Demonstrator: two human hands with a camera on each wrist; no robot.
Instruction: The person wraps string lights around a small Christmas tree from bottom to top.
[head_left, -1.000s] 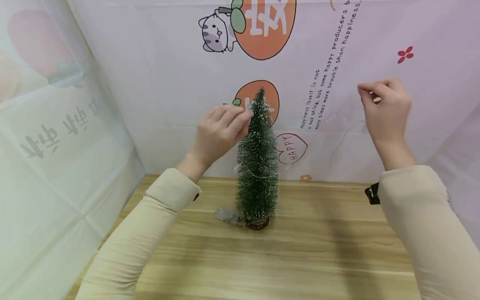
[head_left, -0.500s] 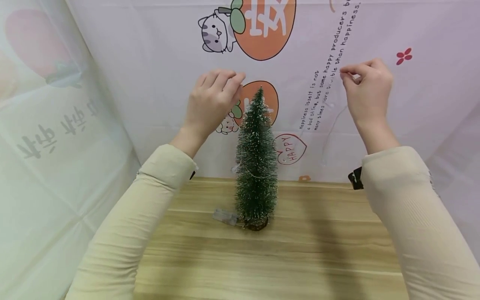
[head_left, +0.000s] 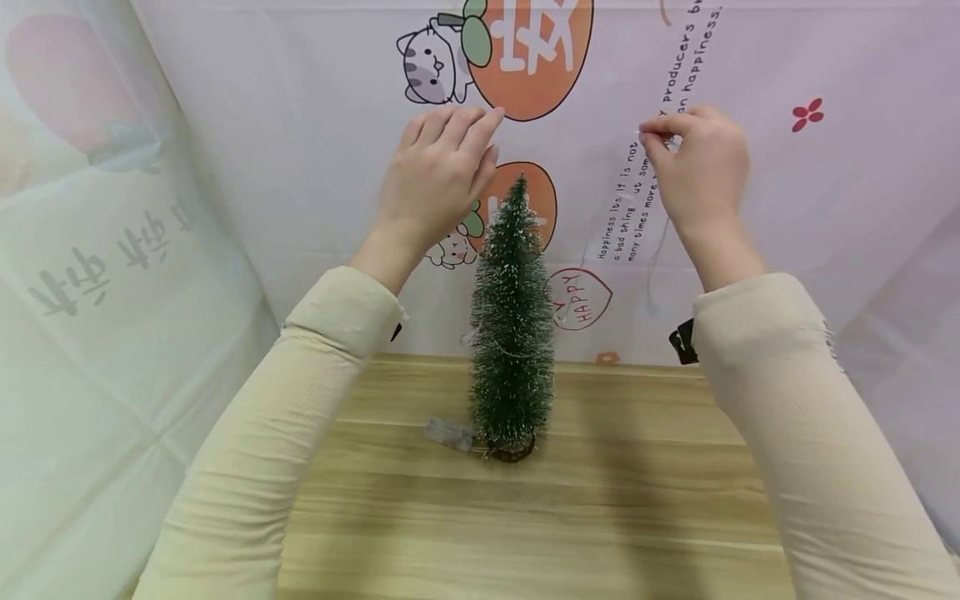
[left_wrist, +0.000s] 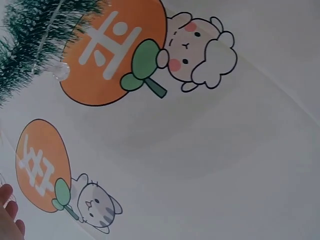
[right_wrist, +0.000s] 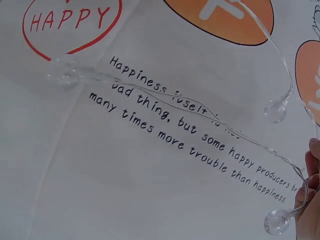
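Note:
A small green bristle Christmas tree (head_left: 513, 325) with whitish tips stands upright on the wooden table (head_left: 465, 533). My left hand (head_left: 442, 171) hovers beside and above its tip, fingers fairly straight and the thumb apart; nothing is plainly held there. To the right of the tree, my right hand (head_left: 701, 162) pinches a thin clear string of lights between thumb and fingertips. The right wrist view shows this light string (right_wrist: 220, 120) with round clear bulbs (right_wrist: 276, 111), one length dangling and another running upward. A clear bulb (left_wrist: 61, 71) sits against the tree in the left wrist view.
A translucent box (head_left: 450, 433), wired toward the tree's base, lies on the table left of the trunk. Behind is a printed white cloth backdrop (head_left: 300, 167) with orange shapes and lettering; another cloth wall (head_left: 150, 383) rises on the left.
My left hand has risen from the tree's upper side to above its tip, its fingers straightening. My right hand has moved left and slightly up, bringing the dangling light string nearer the tree.

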